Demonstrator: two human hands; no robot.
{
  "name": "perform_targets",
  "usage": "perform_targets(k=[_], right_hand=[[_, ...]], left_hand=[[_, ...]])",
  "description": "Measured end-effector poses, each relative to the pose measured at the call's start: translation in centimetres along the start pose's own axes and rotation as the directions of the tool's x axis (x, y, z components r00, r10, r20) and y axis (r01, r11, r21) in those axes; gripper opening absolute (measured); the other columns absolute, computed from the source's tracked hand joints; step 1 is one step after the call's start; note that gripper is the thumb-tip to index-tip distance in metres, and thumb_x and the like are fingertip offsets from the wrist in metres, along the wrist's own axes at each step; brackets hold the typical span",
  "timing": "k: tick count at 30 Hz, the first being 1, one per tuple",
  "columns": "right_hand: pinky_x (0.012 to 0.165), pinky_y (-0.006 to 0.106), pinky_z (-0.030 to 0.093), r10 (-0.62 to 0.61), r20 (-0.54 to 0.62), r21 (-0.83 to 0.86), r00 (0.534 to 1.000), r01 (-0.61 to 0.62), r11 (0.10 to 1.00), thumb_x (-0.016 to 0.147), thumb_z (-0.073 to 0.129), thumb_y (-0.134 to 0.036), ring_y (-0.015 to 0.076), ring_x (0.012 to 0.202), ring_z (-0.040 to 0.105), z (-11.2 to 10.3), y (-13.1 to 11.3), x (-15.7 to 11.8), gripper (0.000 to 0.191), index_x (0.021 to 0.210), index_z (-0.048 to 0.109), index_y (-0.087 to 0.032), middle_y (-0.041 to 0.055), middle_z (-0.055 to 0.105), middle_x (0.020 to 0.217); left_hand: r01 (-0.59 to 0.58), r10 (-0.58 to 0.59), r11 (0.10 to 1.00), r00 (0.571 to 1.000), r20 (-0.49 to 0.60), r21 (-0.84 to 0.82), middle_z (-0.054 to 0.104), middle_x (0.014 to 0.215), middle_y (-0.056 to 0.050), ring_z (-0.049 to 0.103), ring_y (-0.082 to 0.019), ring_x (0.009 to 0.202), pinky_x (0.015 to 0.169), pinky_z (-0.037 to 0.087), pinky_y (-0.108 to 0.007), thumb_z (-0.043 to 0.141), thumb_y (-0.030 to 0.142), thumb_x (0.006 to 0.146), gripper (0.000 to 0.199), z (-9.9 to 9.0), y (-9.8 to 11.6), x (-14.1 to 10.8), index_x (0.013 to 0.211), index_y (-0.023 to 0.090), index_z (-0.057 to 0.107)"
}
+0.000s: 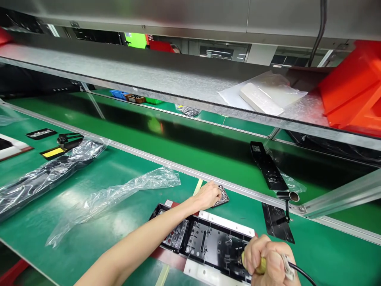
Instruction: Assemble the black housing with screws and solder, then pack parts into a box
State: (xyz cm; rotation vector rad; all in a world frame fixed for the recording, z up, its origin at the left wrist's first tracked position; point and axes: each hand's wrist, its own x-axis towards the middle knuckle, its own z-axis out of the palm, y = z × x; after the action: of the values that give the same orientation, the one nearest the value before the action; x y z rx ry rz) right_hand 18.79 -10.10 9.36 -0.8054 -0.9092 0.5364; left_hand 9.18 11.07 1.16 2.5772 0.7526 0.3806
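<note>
My left hand (210,195) reaches across to a small tray of tiny metal screws (224,194). Its fingers are bent together and dip into the tray; what they pinch, if anything, is hidden. In my right hand (269,258) is a yellow electric screwdriver (262,265), wrapped by the fingers, its black cord trailing off to the lower right. The screwdriver's tip end lies over the right part of a long black plastic housing (205,242). That housing sits between white blocks (228,223) of a fixture with a reddish base.
Clear plastic film (119,194) and a bagged black part (50,171) lie on the left of the green table. Black parts (268,165) and a black plate (278,222) lie to the right. A metal shelf (149,85) overhangs, carrying a red bin (354,91).
</note>
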Motion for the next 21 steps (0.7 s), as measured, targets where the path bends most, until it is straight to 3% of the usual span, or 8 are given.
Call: perform_targets(k=[6,11,17,21], right_hand=[[0.038,0.022,0.039,-0.008,-0.01,-0.02,1.0,0.008,1.0,0.101,0.05,-0.023,0.0105,0.041,0.049,-0.1,-0.1,-0.1,0.022,0.079,0.054,-0.02,-0.0042,0.05,0.056],[0.04,0.022,0.037,-0.008,-0.077,-0.08,0.997,0.002,0.997,0.1,0.053,-0.024,0.0092,0.04,0.047,1.1,-1.0,0.1,0.025,0.075,0.051,-0.02,-0.0052,0.048,0.053],[0.044,0.024,0.041,0.023,-0.079,-0.088,0.997,-0.03,0.996,0.1,0.055,-0.025,0.0097,0.045,0.05,0.9,-1.0,-0.2,0.024,0.077,0.051,-0.02,-0.005,0.05,0.056],[0.044,0.024,0.041,0.015,-0.068,-0.092,0.998,-0.021,0.996,0.101,0.054,-0.022,0.0099,0.048,0.051,0.7,-0.8,-0.5,0.021,0.08,0.052,-0.02,-0.0047,0.05,0.058]], left_hand=[[-0.012,0.012,1.0,1.0,0.006,-0.019,0.065,0.067,-0.005,0.06,-0.022,0.074,0.088,0.044,-0.037,0.06,0.001,0.076,0.026,0.2,-0.2,0.4,0.056,0.018,0.058],[0.115,-0.124,0.987,0.989,-0.076,-0.116,0.072,0.076,-0.005,0.065,-0.024,0.083,0.077,0.047,-0.033,0.057,0.005,0.081,0.019,-1.7,1.2,-0.9,0.069,0.017,0.065],[0.189,-0.224,0.948,0.968,-0.115,-0.255,0.075,0.091,0.0,0.067,-0.016,0.086,0.076,0.049,-0.026,0.062,0.008,0.086,0.015,-5.0,4.8,-7.8,0.092,0.019,0.072],[0.144,-0.196,0.934,0.972,-0.132,-0.326,0.073,0.091,-0.001,0.064,-0.017,0.091,0.083,0.049,-0.029,0.064,0.017,0.095,0.01,-5.0,6.6,-13.4,0.093,0.021,0.074]])
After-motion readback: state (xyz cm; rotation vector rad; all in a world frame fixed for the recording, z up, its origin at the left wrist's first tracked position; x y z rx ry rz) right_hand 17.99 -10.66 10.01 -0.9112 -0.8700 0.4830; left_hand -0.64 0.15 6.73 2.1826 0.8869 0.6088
